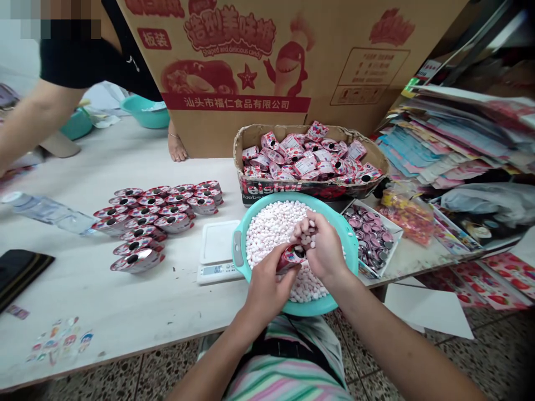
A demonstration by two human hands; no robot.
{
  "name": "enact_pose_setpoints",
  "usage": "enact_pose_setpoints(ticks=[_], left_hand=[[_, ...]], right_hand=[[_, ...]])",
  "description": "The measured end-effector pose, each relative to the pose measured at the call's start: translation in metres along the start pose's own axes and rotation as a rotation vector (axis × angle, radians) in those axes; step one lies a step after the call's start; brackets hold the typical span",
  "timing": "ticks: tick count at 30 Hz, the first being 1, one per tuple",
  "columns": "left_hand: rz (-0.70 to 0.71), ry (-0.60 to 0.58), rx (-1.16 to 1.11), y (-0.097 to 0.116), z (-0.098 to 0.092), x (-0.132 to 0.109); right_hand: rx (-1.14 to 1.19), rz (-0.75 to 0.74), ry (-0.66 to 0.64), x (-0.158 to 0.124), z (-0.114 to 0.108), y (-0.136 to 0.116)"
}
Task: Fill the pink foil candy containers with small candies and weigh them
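Note:
My left hand (271, 279) is wrapped round a small printed candy container (290, 257), whose round dark opening faces up. It holds the container over a teal basin (351, 262) full of pale pink candies (273, 223). Cupped beside the opening, my right hand (324, 248) has a small heap of candies (308, 236) in its palm and fingers. A white digital scale (219, 245) stands left of the basin, its display reading about zero. Further left, several similar containers (142, 223) stand in rows with their openings up.
Behind the basin sits a cut-down carton (267, 189) of more containers. A tray of pink-and-silver caps (371, 236) lies to the right. A large cardboard box (234, 131) rises behind. A water bottle (54, 214) lies left; another person's arm (45, 111) reaches in there.

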State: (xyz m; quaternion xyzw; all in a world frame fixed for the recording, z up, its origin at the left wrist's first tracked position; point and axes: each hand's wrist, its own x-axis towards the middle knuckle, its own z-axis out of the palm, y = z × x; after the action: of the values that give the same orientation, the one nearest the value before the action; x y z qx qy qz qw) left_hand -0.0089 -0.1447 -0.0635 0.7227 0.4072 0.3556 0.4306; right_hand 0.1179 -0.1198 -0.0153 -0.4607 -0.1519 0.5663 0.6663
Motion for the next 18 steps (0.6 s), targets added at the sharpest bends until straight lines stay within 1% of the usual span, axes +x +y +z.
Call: enact_pose_setpoints(ticks=[7, 13, 18], left_hand=[[-0.014, 0.005, -0.013, -0.0033, 0.0007, 0.0001], [0.005, 0.025, -0.049, -0.0005, 0.0021, 0.0015], [-0.017, 0.023, -0.037, 0.0002, 0.0018, 0.0003]], right_hand=[[0.027, -0.037, 0.008, -0.0025, 0.0058, 0.0008], [0.010, -0.079, 0.003, -0.0060, 0.0085, -0.0021], [-0.034, -0.049, 0.022, -0.0061, 0.0077, -0.0018]])
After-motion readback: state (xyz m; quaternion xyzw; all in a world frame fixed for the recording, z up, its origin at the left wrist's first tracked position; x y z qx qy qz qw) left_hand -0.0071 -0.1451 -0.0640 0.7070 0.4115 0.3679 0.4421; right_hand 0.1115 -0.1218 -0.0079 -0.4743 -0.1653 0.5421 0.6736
